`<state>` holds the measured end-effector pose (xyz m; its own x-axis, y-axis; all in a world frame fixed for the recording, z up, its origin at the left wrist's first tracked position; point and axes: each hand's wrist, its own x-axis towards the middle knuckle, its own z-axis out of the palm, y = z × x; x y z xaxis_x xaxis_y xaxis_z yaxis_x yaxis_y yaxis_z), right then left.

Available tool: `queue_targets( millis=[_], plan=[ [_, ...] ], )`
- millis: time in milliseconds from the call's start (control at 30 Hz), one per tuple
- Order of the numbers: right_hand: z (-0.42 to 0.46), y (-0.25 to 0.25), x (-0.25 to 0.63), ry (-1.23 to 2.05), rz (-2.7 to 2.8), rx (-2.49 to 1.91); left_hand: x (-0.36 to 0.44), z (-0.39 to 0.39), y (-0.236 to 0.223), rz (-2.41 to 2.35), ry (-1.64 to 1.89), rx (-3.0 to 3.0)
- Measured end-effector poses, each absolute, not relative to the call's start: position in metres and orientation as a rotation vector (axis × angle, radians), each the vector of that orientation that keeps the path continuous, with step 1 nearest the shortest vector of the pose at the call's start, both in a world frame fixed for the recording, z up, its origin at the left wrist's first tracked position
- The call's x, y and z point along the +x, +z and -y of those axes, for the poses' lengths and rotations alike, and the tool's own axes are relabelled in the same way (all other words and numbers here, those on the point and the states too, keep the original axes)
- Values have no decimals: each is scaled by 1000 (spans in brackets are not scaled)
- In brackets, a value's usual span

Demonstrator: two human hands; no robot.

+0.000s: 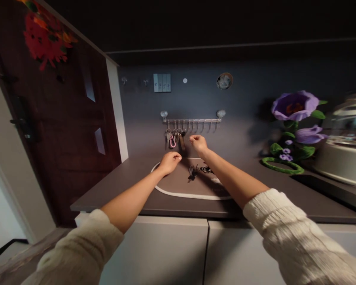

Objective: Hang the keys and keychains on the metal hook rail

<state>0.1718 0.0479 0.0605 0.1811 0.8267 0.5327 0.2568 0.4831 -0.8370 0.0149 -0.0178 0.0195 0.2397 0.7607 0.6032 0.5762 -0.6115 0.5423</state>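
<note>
My left hand (pixel 169 162) is in the air over the left part of the mat, thumb and fingers pinched together. Higher up and to its right, my right hand (pixel 198 143) is pinched just below a clear hook rail (pixel 192 120) on the wall. Anything between the fingers of either hand is too small or hidden to make out. Several keys hang from the rail's left hooks, with a pink carabiner (pixel 172 141) and a brown key fob (pixel 182 141) among them. Loose keys (pixel 192 171) lie on the white-edged mat (pixel 180 194), partly covered by my right forearm.
Purple artificial flowers (pixel 295 106) with a green ring base stand on the counter (pixel 112 190) at right, beside a clear-domed appliance (pixel 348 146). A switch panel (pixel 162 83) and small hooks (pixel 124 80) are on the wall. A dark red door (pixel 68 130) is at left.
</note>
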Motion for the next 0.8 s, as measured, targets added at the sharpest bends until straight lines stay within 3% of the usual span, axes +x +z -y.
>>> queue_targets(
  millis=[333, 800],
  plan=[
    [16, 30, 201, 424, 1567, -1196, 45, 28, 24, -1332, 1186, 2054],
    [27, 13, 212, -102, 2080, -1432, 50, 22, 5, -1375, 971, 2486]
  ],
)
